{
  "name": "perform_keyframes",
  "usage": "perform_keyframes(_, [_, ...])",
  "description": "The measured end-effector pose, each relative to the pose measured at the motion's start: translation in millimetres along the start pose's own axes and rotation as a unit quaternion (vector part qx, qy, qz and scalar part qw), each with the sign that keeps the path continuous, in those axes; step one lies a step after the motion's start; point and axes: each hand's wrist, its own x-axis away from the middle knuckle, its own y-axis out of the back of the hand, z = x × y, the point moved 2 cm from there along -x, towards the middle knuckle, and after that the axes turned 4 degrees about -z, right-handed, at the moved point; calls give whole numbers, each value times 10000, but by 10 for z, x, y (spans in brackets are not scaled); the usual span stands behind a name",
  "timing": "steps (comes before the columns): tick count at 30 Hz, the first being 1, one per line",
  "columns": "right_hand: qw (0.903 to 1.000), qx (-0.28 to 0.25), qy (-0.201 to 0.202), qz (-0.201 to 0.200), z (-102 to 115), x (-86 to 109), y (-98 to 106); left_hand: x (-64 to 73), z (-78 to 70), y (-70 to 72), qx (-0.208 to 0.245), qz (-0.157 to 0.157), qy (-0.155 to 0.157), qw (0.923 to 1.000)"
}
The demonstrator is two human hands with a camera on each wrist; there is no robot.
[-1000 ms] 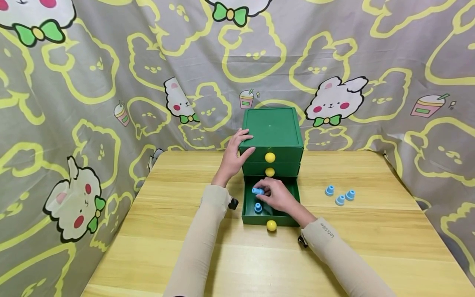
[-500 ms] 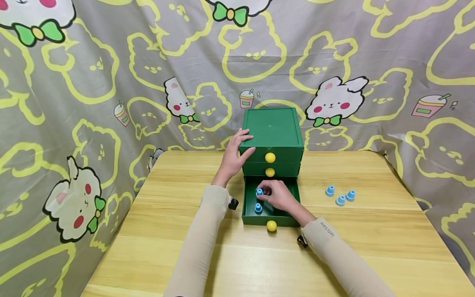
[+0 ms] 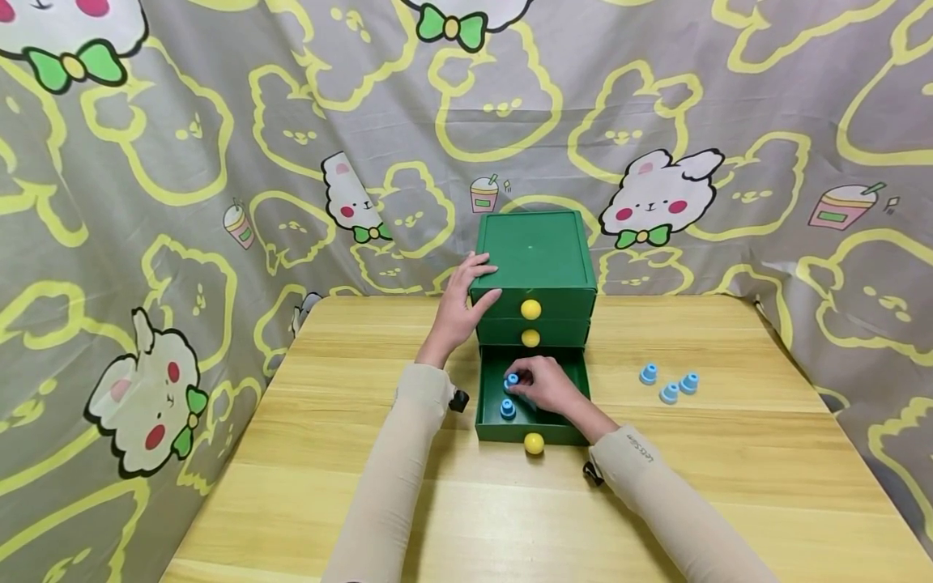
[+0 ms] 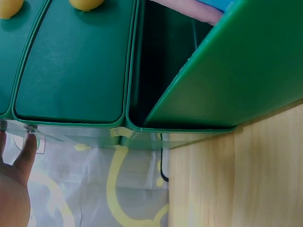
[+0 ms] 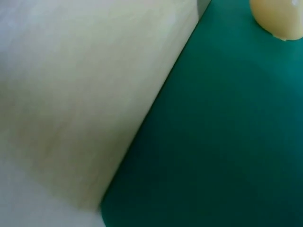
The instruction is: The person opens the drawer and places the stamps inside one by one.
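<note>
A green drawer cabinet (image 3: 535,251) with yellow knobs stands on the table, its bottom drawer (image 3: 496,431) pulled out. My left hand (image 3: 455,312) rests against the cabinet's upper left corner, fingers extended; the left wrist view catches part of that left hand (image 4: 14,189) at the side wall. Inside the drawer, my right hand (image 3: 543,382) pinches a small blue cone-shaped plastic piece (image 3: 512,380) with a wider base, held upright. A matching blue piece (image 3: 508,409) stands just in front of it, near the drawer's front. In the right wrist view a green drawer front (image 5: 203,142) hides the hand.
Three more blue pieces (image 3: 668,393) stand grouped on the wooden table (image 3: 700,470), right of the cabinet. The two upper drawers are closed, each with a yellow knob (image 3: 530,309). A patterned curtain (image 3: 408,97) hangs behind and on the left.
The blue piece in my right hand has turned from lying sideways to upright. The right hand has sunk slightly deeper into the drawer, while the left hand stays put.
</note>
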Motion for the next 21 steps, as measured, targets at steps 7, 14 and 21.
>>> perform_keyframes(7, [9998, 153, 6, 138, 16, 4, -29, 8, 2, -7, -29, -1, 25, 10000])
perform_keyframes(14, [9996, 220, 23, 197, 12, -9, -37, 3, -1, -5, 18, 3, 10, 10000])
perform_keyframes(21, [9995, 186, 39, 251, 10, -17, -38, -6, -3, -3, 38, 7, 7, 10000])
